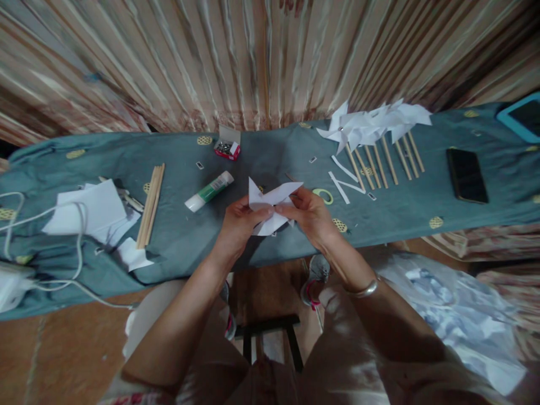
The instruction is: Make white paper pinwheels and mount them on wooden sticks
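My left hand (240, 225) and my right hand (310, 216) both pinch a folded white paper pinwheel (270, 207) above the front edge of a teal-covered table (189, 236). The fingertips of both hands meet at the paper's middle. A silver bangle (363, 289) sits on my right wrist. A green-and-white glue stick (208, 191) lies just left of my hands. A small green tape ring (324, 196) lies just right of them.
Several finished paper pinwheels on wooden sticks (375, 135) lie at the back right, with white paper strips (346, 180) beside them. A red box of pins (228, 145), loose wooden sticks (151, 205), white paper sheets (90, 211), white cables (42, 225), a black phone (466, 174) lie around.
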Tool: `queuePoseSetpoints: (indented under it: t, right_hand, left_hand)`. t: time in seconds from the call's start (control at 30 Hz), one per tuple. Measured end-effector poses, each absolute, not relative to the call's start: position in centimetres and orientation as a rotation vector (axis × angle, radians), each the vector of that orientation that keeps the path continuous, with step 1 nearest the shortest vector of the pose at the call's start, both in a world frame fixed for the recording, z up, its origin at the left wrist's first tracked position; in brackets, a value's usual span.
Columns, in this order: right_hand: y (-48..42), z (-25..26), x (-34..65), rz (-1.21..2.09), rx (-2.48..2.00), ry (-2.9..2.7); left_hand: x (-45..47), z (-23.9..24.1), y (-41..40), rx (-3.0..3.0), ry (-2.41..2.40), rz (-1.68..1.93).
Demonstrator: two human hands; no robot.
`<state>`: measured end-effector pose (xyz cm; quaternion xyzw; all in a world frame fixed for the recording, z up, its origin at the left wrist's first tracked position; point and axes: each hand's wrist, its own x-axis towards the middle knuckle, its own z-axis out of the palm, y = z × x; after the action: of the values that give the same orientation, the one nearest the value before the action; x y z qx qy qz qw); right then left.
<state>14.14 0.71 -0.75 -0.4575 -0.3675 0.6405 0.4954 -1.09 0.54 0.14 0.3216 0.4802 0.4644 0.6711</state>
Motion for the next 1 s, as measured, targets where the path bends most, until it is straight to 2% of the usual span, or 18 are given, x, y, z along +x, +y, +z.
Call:
queuePoseSetpoints:
  t: [1.0]
  right_hand:
    - [0.73, -0.57, 14.06, 1.63, -1.073, -0.911]
  left_hand:
    - [-1.23, 0.01, 0.45, 0.787, 1.082, 1.013]
